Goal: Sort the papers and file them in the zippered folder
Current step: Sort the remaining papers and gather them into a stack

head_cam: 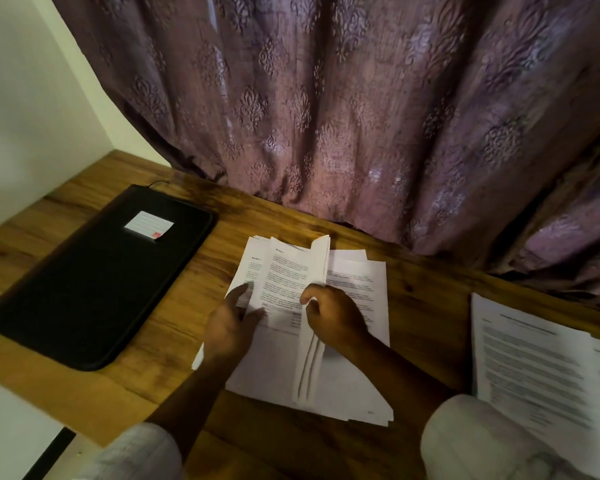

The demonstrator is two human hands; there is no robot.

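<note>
A loose stack of printed white papers (pixel 347 382) lies on the wooden desk in front of me. My right hand (pixel 333 317) pinches a few sheets (pixel 312 362) and lifts their edge up on end over the stack. My left hand (pixel 232 323) rests flat on the left part of the stack, fingers spread, pressing the pages down. The black zippered folder (pixel 94 289) lies shut on the desk to the left, a small white label (pixel 148 225) on its cover. A second pile of printed papers (pixel 541 368) lies at the right edge.
A purple patterned curtain (pixel 361 116) hangs down to the desk's far edge. A white wall (pixel 25 109) stands at the left. The wooden desk (pixel 426 306) shows between the two paper piles. A white surface (pixel 7 431) sits at the bottom left corner.
</note>
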